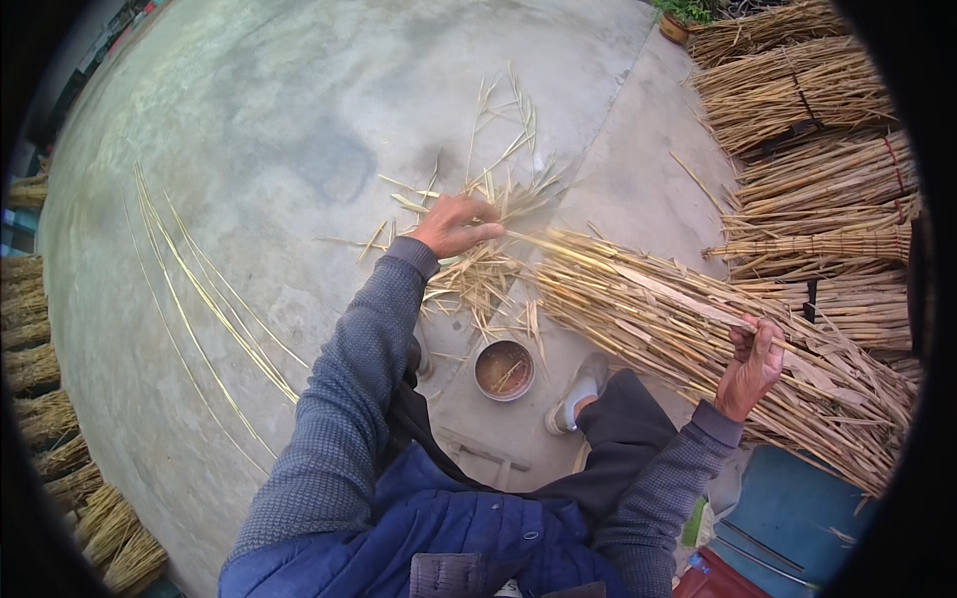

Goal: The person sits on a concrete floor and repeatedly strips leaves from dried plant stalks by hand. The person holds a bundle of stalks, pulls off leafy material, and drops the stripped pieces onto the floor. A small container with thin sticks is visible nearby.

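Observation:
Above a loose heap of dry leaf scraps (477,284), my left hand (461,225) is closed, thumb and fingers pinched at the near end of a reed stalk (563,247). That stalk runs right across a large bundle of dry reeds (648,319). Over the bundle's right part, my right hand (753,367) is closed around a thin stalk with a pale dry leaf (688,299) by its fingertips. Whether both hands hold the same stalk is hard to make out among the reeds. Below the scraps stands a round metal bowl (504,370) with brownish contents.
Tied reed bundles (797,90) are stacked along the right, and more bundles (30,369) line the left edge. Several long thin stalks (204,299) lie on the concrete floor (259,110). My shoe (576,394) is beside the bowl. A blue sheet (788,508) lies at lower right.

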Action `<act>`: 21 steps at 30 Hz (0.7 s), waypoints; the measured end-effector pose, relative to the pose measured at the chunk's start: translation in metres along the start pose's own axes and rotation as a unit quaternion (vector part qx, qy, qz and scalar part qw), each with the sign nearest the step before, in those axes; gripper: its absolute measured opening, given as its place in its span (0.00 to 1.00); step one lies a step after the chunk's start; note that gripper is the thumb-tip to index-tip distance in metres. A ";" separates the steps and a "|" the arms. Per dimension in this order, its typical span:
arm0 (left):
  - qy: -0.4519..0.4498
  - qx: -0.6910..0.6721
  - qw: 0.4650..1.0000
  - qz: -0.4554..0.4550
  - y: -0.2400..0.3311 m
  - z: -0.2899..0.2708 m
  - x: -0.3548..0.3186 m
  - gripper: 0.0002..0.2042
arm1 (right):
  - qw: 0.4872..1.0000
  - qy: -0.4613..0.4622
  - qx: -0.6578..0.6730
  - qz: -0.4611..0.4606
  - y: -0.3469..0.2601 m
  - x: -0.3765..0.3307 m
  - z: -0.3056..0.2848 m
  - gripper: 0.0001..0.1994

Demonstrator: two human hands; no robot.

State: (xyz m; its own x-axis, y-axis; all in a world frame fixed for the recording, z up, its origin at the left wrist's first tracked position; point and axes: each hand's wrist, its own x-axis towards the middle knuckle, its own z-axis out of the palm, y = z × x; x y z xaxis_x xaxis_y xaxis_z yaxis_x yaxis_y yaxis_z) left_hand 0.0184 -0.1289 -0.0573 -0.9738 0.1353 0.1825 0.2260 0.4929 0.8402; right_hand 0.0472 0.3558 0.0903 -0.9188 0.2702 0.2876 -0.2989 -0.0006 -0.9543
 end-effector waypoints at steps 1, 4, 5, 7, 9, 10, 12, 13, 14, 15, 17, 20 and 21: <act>-0.039 -0.022 0.999 -0.015 0.004 0.000 0.001 0.15 | 1.000 -0.006 0.008 -0.001 -0.001 0.000 -0.001 0.14; -0.137 -0.118 0.977 -0.117 0.008 -0.003 0.002 0.14 | 0.999 -0.037 0.020 -0.008 -0.002 -0.001 -0.006 0.13; -0.158 -0.141 0.969 -0.127 0.007 -0.004 0.002 0.13 | 0.998 -0.053 0.023 -0.010 -0.003 -0.001 -0.009 0.12; -0.176 -0.207 0.955 -0.118 0.005 -0.006 0.001 0.08 | 0.997 -0.069 0.041 -0.009 -0.004 -0.002 -0.014 0.11; -0.157 -0.245 0.944 -0.153 0.003 -0.008 0.000 0.07 | 0.993 -0.097 0.061 -0.007 -0.003 -0.003 -0.016 0.10; -0.146 -0.261 0.940 -0.165 0.001 -0.010 0.000 0.06 | 0.991 -0.113 0.070 -0.009 -0.002 -0.004 -0.016 0.10; -0.115 -0.275 0.936 -0.187 -0.001 -0.015 -0.001 0.07 | 0.987 -0.136 0.081 -0.016 -0.002 -0.005 -0.016 0.09; -0.097 -0.273 0.938 -0.190 -0.003 -0.018 -0.001 0.07 | 0.986 -0.143 0.083 -0.022 -0.002 -0.005 -0.015 0.09; -0.095 -0.285 0.938 -0.174 -0.004 -0.022 -0.001 0.07 | 0.986 -0.146 0.080 -0.021 -0.002 -0.006 -0.014 0.09; 0.001 -0.384 0.903 -0.191 -0.005 -0.025 -0.002 0.06 | 0.984 -0.150 0.093 -0.025 -0.004 -0.006 -0.013 0.09; 0.127 -0.366 0.902 -0.188 -0.007 -0.029 -0.001 0.08 | 0.986 -0.145 0.085 -0.011 -0.007 -0.008 -0.009 0.08; 0.170 -0.263 0.932 -0.184 -0.008 -0.025 0.005 0.09 | 0.989 -0.135 0.062 -0.002 -0.007 -0.009 0.002 0.08; 0.192 -0.242 0.933 -0.185 -0.007 -0.021 0.007 0.09 | 0.990 -0.128 0.050 0.008 -0.003 -0.011 0.009 0.09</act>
State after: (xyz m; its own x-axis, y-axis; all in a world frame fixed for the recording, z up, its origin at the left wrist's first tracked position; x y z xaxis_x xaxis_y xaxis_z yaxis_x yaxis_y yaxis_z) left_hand 0.0097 -0.1492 -0.0509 -0.9408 -0.3308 -0.0743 -0.0737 -0.0144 0.9972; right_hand 0.0561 0.3445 0.0912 -0.9551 0.0165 0.2959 -0.2960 -0.1027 -0.9496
